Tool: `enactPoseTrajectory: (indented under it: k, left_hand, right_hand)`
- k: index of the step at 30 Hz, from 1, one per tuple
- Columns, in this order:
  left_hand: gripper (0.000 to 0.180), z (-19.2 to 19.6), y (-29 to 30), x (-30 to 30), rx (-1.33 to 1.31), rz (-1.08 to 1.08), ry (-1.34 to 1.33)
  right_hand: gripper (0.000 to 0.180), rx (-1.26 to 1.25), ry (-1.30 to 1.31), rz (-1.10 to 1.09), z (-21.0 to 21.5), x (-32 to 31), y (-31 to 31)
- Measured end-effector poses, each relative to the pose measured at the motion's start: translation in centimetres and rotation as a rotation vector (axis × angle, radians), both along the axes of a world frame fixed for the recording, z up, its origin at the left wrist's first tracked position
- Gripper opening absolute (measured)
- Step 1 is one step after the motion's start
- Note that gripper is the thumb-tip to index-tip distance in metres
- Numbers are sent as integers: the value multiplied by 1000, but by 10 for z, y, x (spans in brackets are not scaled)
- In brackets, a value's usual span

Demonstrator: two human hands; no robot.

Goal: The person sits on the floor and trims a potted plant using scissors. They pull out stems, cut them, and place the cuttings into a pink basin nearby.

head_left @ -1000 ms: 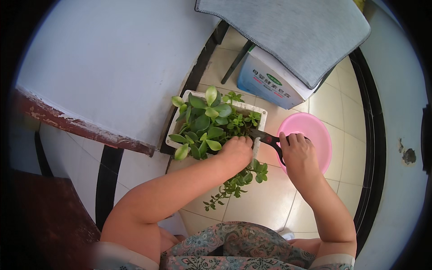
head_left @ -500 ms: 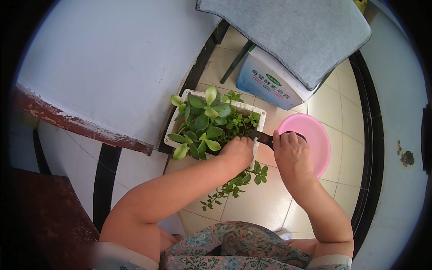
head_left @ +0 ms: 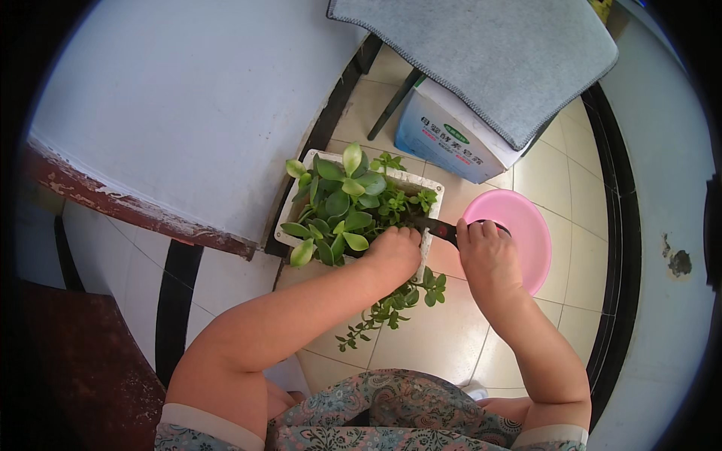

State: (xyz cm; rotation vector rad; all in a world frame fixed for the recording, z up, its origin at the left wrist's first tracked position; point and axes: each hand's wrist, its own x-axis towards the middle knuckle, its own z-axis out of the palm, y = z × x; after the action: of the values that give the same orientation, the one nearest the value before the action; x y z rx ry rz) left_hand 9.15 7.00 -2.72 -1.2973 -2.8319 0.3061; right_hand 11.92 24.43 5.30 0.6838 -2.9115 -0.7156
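A pale rectangular planter (head_left: 295, 197) holds broad-leaved succulents (head_left: 337, 204) and a smaller-leaved green plant (head_left: 396, 207). One leafy stem (head_left: 390, 304) trails over its near side, down across the floor. My left hand (head_left: 396, 252) reaches over the planter's near right corner, fingers curled down among the small leaves; whatever they grip is hidden. My right hand (head_left: 487, 252) is closed round a black-handled tool (head_left: 445, 231) with a red spot. That tool points left over the planter's right rim, its tip lost among the leaves and soil, close to my left fingers.
Just right of the planter stands a pink basin (head_left: 535, 244), partly behind my right hand. Farther back, a blue and white box (head_left: 447, 139) sits under a seat with a grey felt cover (head_left: 496, 52). White walls with dark skirting border the tiled floor (head_left: 436, 331).
Hardly anything differs. My left hand has shifted very slightly left at the planter's corner, while the tool stays in my right hand at the same spot.
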Motion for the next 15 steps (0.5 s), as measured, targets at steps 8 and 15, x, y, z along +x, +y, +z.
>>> enactPoseTrajectory:
  k: [8,15]
  left_hand:
    - [23,1,-5,-22,566,513,-365]
    - [29,-5,2,-29,582,760,-390]
  right_hand:
    - [39,-304,-80,-175,10,-9,29]
    - [24,-608,-250,-228,5,-7,44]
